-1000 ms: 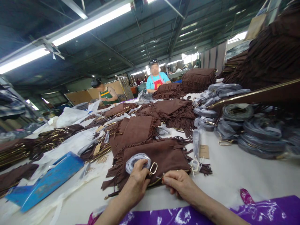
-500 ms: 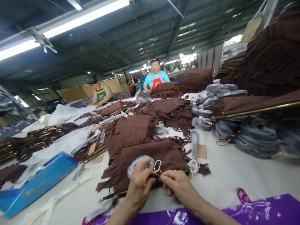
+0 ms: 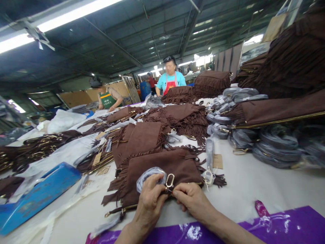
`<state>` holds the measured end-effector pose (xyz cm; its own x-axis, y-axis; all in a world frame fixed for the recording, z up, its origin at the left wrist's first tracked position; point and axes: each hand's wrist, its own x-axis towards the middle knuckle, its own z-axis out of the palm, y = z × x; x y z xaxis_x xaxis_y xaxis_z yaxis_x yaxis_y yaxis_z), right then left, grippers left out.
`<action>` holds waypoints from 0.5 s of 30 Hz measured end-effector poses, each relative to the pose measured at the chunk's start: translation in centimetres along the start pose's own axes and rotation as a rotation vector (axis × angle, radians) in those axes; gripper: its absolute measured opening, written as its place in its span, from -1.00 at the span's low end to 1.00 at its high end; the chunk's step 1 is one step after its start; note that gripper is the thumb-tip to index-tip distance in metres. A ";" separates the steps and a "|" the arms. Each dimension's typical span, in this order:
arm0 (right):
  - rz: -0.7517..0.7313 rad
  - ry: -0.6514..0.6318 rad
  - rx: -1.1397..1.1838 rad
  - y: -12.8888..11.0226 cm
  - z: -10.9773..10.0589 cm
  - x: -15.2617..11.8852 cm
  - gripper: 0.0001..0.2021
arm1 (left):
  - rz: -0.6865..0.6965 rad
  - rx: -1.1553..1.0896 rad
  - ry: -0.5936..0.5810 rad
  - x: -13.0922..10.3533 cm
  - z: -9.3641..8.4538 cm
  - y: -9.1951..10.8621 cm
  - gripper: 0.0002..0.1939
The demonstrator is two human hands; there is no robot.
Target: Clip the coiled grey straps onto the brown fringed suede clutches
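A coiled strap (image 3: 149,176) in clear plastic wrap lies on a brown fringed bag (image 3: 162,164). My left hand (image 3: 151,195) is closed by the strap's end, pinching the base of its gold oval snap hook (image 3: 170,180) between thumb and finger. Close on the right, my right hand (image 3: 189,196) pinches a small thin tool (image 3: 171,192) with a metal shaft and a bit of red, probably a small screwdriver. Its tip meets the hook's base; my fingers cover the rest. A gold zip runs along the bag's near edge.
Brown fringed bags (image 3: 144,135) lie beyond. Wrapped coiled straps (image 3: 276,145) and a tall bag pile (image 3: 294,61) stand right. A blue metal piece (image 3: 43,196) is at left, purple plastic (image 3: 279,227) along the near edge. Two co-workers (image 3: 171,79) (image 3: 109,96) are across the table.
Both hands keep nearly the same hold at the snap hook. The camera view has shifted slightly, and the co-worker at left has raised the upper body a little.
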<state>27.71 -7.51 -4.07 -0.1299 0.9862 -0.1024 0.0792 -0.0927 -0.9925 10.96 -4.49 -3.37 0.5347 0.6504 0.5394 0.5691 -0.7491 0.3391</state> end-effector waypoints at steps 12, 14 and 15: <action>-0.055 0.005 -0.104 0.6 0.5 0.1 -0.72 | -0.340 -0.198 -0.074 1.7 -0.2 0.9 -0.81; -0.057 -0.003 -0.098 0.8 0.5 0.1 -0.71 | -0.409 -0.235 -0.073 2.0 0.0 0.9 -0.84; -0.051 -0.012 -0.087 0.9 0.5 0.1 -0.70 | -0.433 -0.252 -0.074 2.1 0.1 0.9 -0.84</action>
<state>27.29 -7.61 -5.04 -0.1482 0.9875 -0.0531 0.1578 -0.0294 -0.9870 12.61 -3.78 -2.00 0.3310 0.9084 0.2556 0.5851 -0.4101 0.6997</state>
